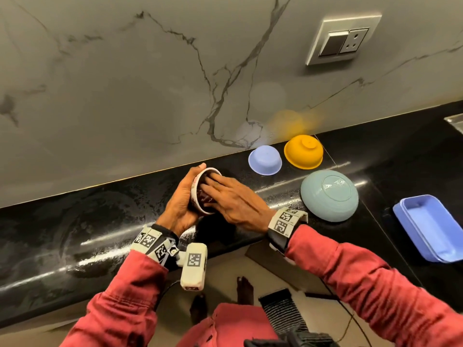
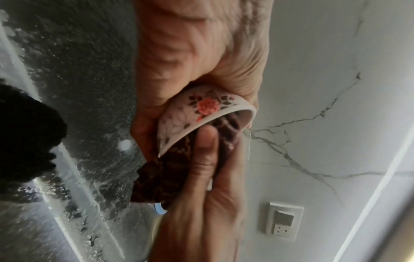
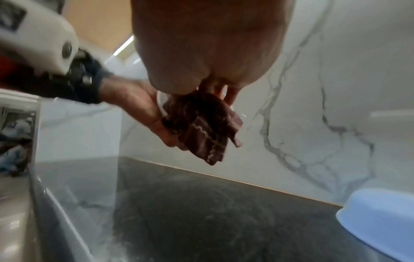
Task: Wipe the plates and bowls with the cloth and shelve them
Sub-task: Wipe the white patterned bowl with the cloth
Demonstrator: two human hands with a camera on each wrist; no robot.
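A small white bowl with a red flower print (image 1: 196,189) (image 2: 201,108) is tipped on its side above the black counter (image 1: 100,221). My left hand (image 1: 184,199) (image 2: 197,53) cups it from behind, thumb over the rim. My right hand (image 1: 225,196) (image 2: 206,159) has its fingers inside the bowl, pressing a dark maroon cloth (image 1: 204,196) (image 2: 161,179) (image 3: 201,127) against the inner wall, with the thumb on the cloth outside. The cloth's loose end hangs below the bowl. The bowl's inside is mostly hidden.
Upside down near the marble wall lie a lavender bowl (image 1: 265,160) (image 3: 376,212), a yellow bowl (image 1: 303,152) and a larger pale teal dish (image 1: 329,195). A blue rectangular tray (image 1: 431,226) sits at the right. A wall socket (image 1: 343,41) is above.
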